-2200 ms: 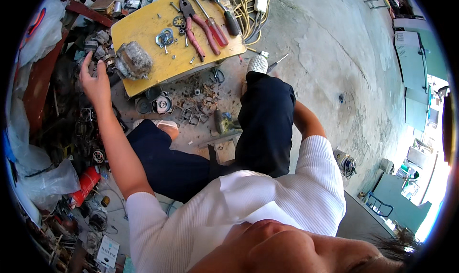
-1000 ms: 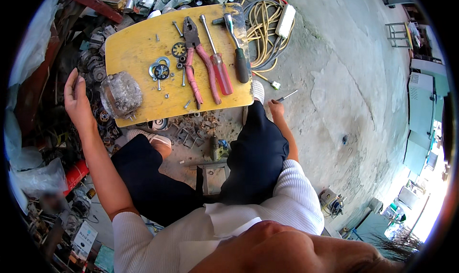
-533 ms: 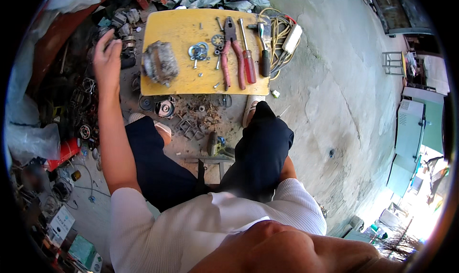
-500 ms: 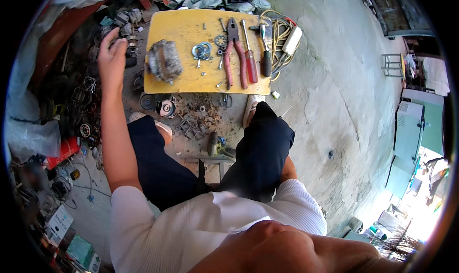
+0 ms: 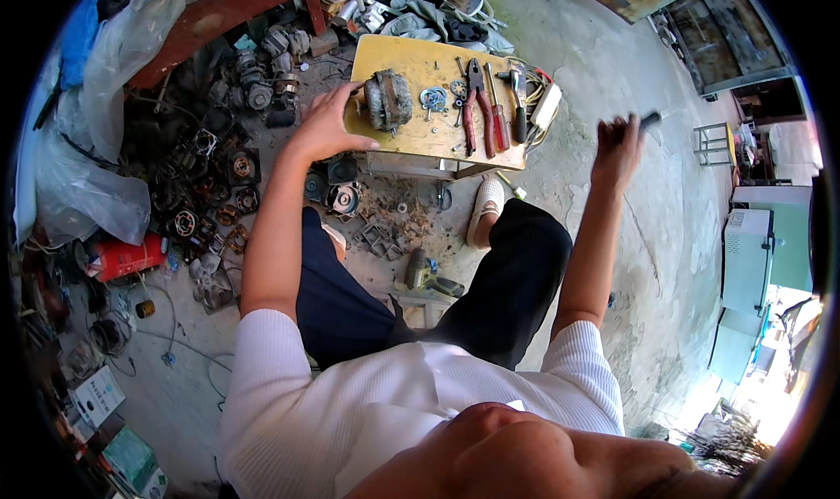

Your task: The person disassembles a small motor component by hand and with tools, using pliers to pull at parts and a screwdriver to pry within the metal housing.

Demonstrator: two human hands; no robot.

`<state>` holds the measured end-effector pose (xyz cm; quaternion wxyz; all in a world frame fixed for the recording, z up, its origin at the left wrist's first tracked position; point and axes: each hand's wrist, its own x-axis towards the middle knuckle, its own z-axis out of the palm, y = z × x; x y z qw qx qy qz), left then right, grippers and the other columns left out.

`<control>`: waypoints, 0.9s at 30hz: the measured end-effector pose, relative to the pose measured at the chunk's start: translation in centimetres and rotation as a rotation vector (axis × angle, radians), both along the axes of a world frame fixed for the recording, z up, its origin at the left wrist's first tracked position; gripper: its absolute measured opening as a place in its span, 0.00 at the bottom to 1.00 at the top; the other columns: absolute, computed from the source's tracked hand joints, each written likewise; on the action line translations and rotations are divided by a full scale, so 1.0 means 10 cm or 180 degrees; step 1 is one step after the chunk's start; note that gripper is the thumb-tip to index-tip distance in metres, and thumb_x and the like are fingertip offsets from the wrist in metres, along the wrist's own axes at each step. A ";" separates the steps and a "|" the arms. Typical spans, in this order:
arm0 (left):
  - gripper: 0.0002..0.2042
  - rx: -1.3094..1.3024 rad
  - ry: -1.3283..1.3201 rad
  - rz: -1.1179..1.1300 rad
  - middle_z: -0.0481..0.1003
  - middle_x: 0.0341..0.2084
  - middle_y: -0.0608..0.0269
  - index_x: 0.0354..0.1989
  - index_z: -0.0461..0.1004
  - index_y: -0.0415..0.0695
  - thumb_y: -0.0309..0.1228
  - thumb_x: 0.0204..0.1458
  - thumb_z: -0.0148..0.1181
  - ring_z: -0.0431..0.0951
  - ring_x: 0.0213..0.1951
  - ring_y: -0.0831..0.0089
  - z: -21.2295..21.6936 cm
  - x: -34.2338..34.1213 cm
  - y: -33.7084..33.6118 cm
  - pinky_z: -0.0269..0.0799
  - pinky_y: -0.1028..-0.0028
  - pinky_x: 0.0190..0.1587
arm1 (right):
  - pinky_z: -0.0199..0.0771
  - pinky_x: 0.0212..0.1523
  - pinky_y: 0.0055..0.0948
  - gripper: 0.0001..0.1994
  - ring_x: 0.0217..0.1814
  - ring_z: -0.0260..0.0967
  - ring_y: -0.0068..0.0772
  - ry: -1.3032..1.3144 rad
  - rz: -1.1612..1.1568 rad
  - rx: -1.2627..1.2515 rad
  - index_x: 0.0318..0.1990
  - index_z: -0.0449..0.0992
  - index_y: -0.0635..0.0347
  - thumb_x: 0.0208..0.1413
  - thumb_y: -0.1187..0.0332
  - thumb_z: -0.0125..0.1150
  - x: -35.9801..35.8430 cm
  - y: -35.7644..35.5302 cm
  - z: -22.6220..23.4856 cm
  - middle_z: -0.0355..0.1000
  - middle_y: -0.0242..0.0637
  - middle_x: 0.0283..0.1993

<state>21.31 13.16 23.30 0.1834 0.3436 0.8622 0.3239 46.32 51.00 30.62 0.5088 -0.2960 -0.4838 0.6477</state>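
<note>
Fingers spread, my left hand (image 5: pixel 325 130) is at the left edge of the yellow tabletop (image 5: pixel 411 139), beside a grimy grey motor stator (image 5: pixel 388 99) with a brown band around its middle. The hand looks apart from the stator and holds nothing. Out to the right, over the floor, my right hand (image 5: pixel 618 146) is closed round a screwdriver (image 5: pixel 650 120); its black end and a faint thin shaft stick out beyond the fingers. Right of the stator lie a washer group (image 5: pixel 434 98), red-handled pliers (image 5: pixel 478 105), a red-handled screwdriver (image 5: pixel 499 118) and a ratchet wrench (image 5: pixel 518 105).
Piled motor parts (image 5: pixel 206 180) cover the floor at left, near a red canister (image 5: pixel 127 256). A green cordless drill (image 5: pixel 430 276) lies between my legs. A coiled cable with a white power strip (image 5: pixel 546 105) is right of the table. Metal frames (image 5: pixel 381 240) lie below it.
My left hand has come down beside the stator. My right hand has risen from behind my right leg with the screwdriver. The view has shifted, so the table appears further right.
</note>
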 end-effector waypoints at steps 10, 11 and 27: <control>0.54 0.0247 0.0745 0.0224 0.65 0.64 0.53 0.67 0.60 0.52 0.49 0.26 0.82 0.58 0.69 0.54 -0.28 0.02 0.15 0.45 0.55 0.71 | 0.70 0.42 0.26 0.14 0.36 0.70 0.23 -0.1003 0.1933 0.0811 0.47 0.75 0.64 0.65 0.60 0.59 -1.17 -1.50 -0.50 0.76 0.33 0.36; 0.54 0.0236 0.0733 0.0219 0.64 0.65 0.52 0.67 0.60 0.52 0.49 0.26 0.82 0.58 0.69 0.54 -0.28 0.03 0.17 0.45 0.55 0.71 | 0.69 0.41 0.25 0.15 0.35 0.69 0.22 -0.1248 0.1927 0.1210 0.47 0.75 0.64 0.65 0.60 0.60 -1.17 -1.59 -0.56 0.75 0.32 0.34; 0.55 0.0499 0.0611 0.0168 0.61 0.66 0.54 0.67 0.60 0.52 0.48 0.22 0.82 0.53 0.72 0.55 -0.37 -0.02 0.21 0.29 0.41 0.72 | 0.67 0.40 0.29 0.18 0.34 0.66 0.26 -0.1505 0.2185 0.0836 0.44 0.72 0.64 0.63 0.55 0.61 -1.21 -1.72 -0.88 0.73 0.33 0.33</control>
